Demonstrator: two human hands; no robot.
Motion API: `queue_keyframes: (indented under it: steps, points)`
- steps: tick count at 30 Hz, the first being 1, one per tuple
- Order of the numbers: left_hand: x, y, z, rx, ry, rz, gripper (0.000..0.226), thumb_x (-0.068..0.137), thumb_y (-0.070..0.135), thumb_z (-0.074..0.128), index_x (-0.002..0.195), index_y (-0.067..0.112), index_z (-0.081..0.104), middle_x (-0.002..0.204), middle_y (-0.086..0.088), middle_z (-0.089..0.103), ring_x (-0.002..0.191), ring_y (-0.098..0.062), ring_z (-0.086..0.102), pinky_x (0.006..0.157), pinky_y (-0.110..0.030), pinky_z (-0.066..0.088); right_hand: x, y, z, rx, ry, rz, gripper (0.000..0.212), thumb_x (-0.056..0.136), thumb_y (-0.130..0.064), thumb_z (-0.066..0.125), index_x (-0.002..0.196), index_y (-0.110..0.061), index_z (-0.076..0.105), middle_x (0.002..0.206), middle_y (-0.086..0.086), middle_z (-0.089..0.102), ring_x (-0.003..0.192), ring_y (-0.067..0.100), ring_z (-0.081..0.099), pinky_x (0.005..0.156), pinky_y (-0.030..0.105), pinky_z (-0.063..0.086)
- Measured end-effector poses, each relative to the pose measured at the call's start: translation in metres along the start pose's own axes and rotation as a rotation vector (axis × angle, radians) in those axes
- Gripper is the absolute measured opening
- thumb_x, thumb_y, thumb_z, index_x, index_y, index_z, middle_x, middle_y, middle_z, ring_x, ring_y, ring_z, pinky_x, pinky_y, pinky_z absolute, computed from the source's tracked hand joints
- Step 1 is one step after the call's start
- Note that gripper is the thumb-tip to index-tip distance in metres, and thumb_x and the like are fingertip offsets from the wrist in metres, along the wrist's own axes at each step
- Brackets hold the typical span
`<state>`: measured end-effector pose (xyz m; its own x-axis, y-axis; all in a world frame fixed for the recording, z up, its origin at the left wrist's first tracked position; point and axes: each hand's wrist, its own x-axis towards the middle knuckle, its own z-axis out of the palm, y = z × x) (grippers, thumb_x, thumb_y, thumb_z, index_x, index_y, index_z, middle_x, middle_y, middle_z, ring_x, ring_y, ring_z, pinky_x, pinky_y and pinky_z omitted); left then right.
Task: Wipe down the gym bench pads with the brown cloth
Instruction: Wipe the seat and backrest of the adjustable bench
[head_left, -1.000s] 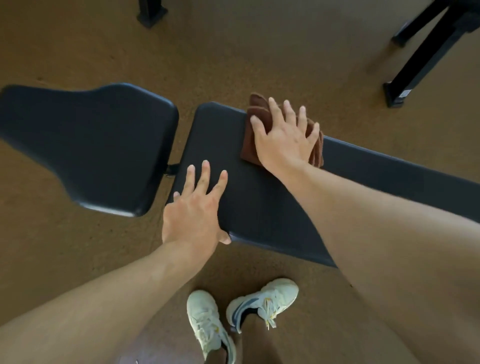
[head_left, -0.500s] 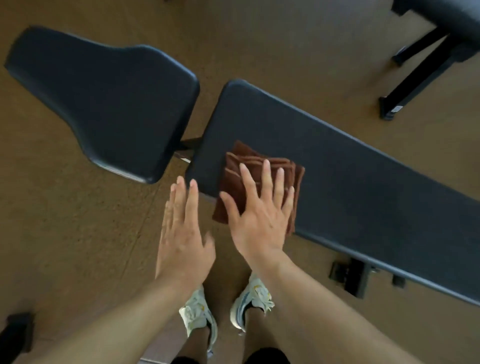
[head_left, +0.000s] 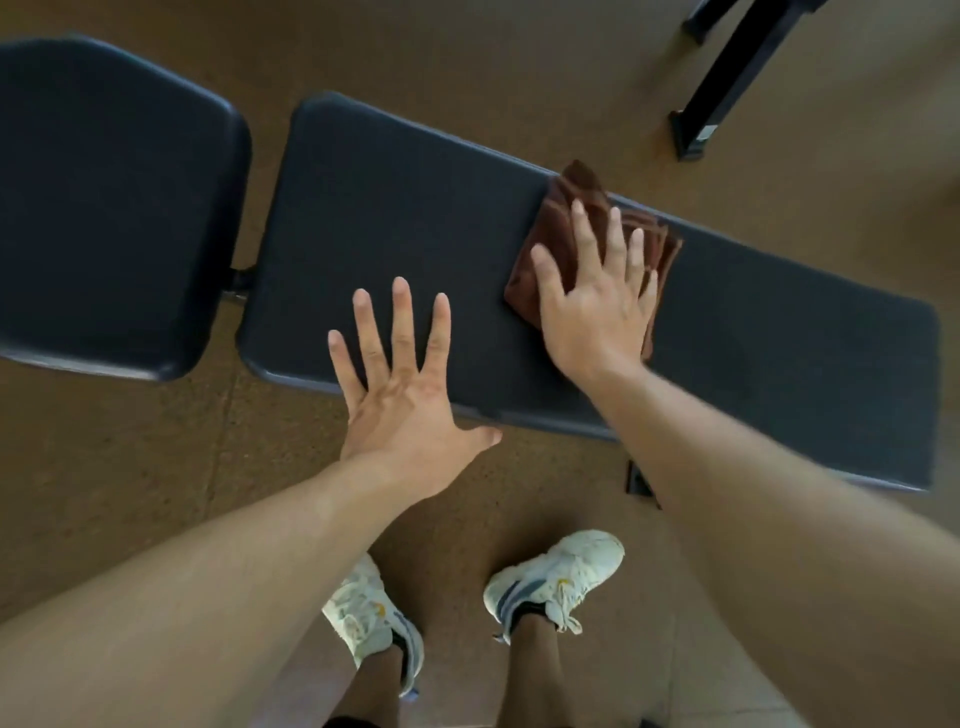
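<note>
A long dark bench pad (head_left: 415, 223) runs from the centre to the right, with a shorter seat pad (head_left: 114, 208) beside it on the left. A folded brown cloth (head_left: 566, 228) lies on the long pad near its far edge. My right hand (head_left: 597, 306) presses flat on the cloth, fingers spread and straight, covering most of it. My left hand (head_left: 400, 389) lies open with spread fingers on the near edge of the long pad, left of the cloth.
The floor is brown cork-like matting. A black metal frame leg (head_left: 727, 78) stands at the upper right. My two white trainers (head_left: 556, 577) stand on the floor just in front of the bench. A small black bracket (head_left: 639, 480) shows under the pad.
My right hand has slid the cloth from the near edge at the pad's left end to the far edge further right. My left hand has come onto the pad's near edge, fingers spread.
</note>
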<state>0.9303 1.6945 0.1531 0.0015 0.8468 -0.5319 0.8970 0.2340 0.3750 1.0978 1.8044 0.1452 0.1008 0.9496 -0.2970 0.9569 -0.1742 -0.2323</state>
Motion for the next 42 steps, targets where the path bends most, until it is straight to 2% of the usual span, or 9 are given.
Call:
queue_keyframes:
  steps: [5, 10, 15, 19, 23, 32, 35, 38, 42]
  points:
    - [0.0, 0.007, -0.007, 0.067, -0.068, -0.047, 0.149, 0.069, 0.085, 0.065, 0.141, 0.026, -0.051, 0.143, -0.01, -0.063, 0.135, -0.042, -0.052, 0.117, -0.064, -0.022, -0.101, 0.03, 0.02, -0.012, -0.034, -0.027, 0.065, 0.103, -0.072, 0.019, 0.164, -0.049, 0.011, 0.176, -0.014, -0.005, 0.161, 0.012, -0.017, 0.131, 0.048, -0.008]
    - [0.001, 0.009, -0.004, 0.117, -0.075, -0.08, 0.154, 0.065, 0.087, 0.065, 0.139, 0.023, -0.053, 0.142, -0.013, -0.063, 0.135, -0.045, -0.051, 0.112, -0.063, -0.025, -0.017, 0.03, 0.003, -0.059, -0.014, -0.109, 0.066, 0.103, -0.071, 0.026, 0.164, -0.048, 0.014, 0.176, -0.012, 0.0, 0.162, 0.017, -0.009, 0.13, 0.05, -0.006]
    - [0.002, 0.008, -0.003, 0.131, -0.066, -0.057, 0.151, 0.067, 0.089, 0.061, 0.139, 0.023, -0.053, 0.143, -0.013, -0.062, 0.135, -0.044, -0.051, 0.113, -0.063, -0.024, 0.068, 0.016, -0.021, 0.033, -0.013, 0.041, 0.069, 0.104, -0.071, 0.022, 0.166, -0.045, 0.008, 0.177, -0.009, -0.003, 0.162, 0.019, -0.011, 0.13, 0.053, -0.007]
    - [0.0, 0.012, -0.004, 0.112, -0.061, -0.058, 0.151, 0.066, 0.089, 0.062, 0.141, 0.024, -0.051, 0.144, -0.011, -0.061, 0.136, -0.044, -0.05, 0.117, -0.064, -0.02, -0.041, 0.059, -0.006, 0.02, 0.048, 0.055, 0.068, 0.103, -0.073, 0.021, 0.165, -0.047, 0.009, 0.176, -0.013, -0.001, 0.162, 0.015, -0.011, 0.131, 0.048, -0.005]
    - [-0.001, 0.015, -0.005, 0.136, -0.062, -0.079, 0.151, 0.064, 0.091, 0.06, 0.142, 0.023, -0.051, 0.145, -0.012, -0.06, 0.138, -0.045, -0.048, 0.119, -0.066, -0.016, -0.108, 0.103, 0.001, 0.026, -0.06, 0.146, 0.067, 0.101, -0.074, 0.016, 0.163, -0.052, 0.003, 0.175, -0.018, -0.011, 0.158, 0.007, -0.024, 0.131, 0.048, -0.01]
    - [0.001, 0.025, 0.003, 0.126, 0.012, -0.116, 0.146, 0.069, 0.091, 0.056, 0.142, 0.024, -0.05, 0.15, -0.011, -0.056, 0.138, -0.039, -0.05, 0.112, -0.059, -0.027, 0.06, 0.106, -0.041, 0.033, -0.026, 0.113, 0.069, 0.103, -0.072, 0.02, 0.166, -0.046, 0.007, 0.177, -0.01, -0.006, 0.162, 0.018, -0.014, 0.13, 0.053, -0.008]
    - [0.004, 0.049, 0.007, 0.122, 0.031, -0.025, 0.137, 0.076, 0.085, 0.056, 0.147, 0.024, -0.044, 0.158, -0.008, -0.047, 0.143, -0.034, -0.045, 0.115, -0.059, -0.025, 0.037, 0.117, -0.035, 0.029, -0.014, 0.053, 0.069, 0.104, -0.071, 0.02, 0.166, -0.045, 0.008, 0.177, -0.01, -0.004, 0.162, 0.017, -0.012, 0.13, 0.051, -0.008]
    - [0.005, 0.094, 0.018, 0.162, 0.003, 0.144, 0.125, 0.086, 0.07, 0.058, 0.153, 0.022, -0.037, 0.16, -0.006, -0.043, 0.146, -0.031, -0.043, 0.122, -0.059, -0.017, -0.05, 0.145, -0.022, 0.006, 0.02, 0.032, 0.068, 0.104, -0.072, 0.019, 0.166, -0.044, 0.011, 0.176, -0.013, -0.001, 0.162, 0.014, -0.012, 0.131, 0.048, -0.007]
    - [0.011, 0.166, 0.045, 0.175, -0.038, 0.258, 0.116, 0.092, 0.059, 0.057, 0.154, 0.021, -0.033, 0.162, -0.008, -0.039, 0.146, -0.03, -0.042, 0.122, -0.056, -0.019, -0.084, 0.171, -0.021, -0.003, -0.079, 0.068, 0.07, 0.1, -0.072, 0.013, 0.165, -0.046, 0.008, 0.176, -0.015, -0.005, 0.161, 0.013, -0.017, 0.13, 0.051, -0.009]
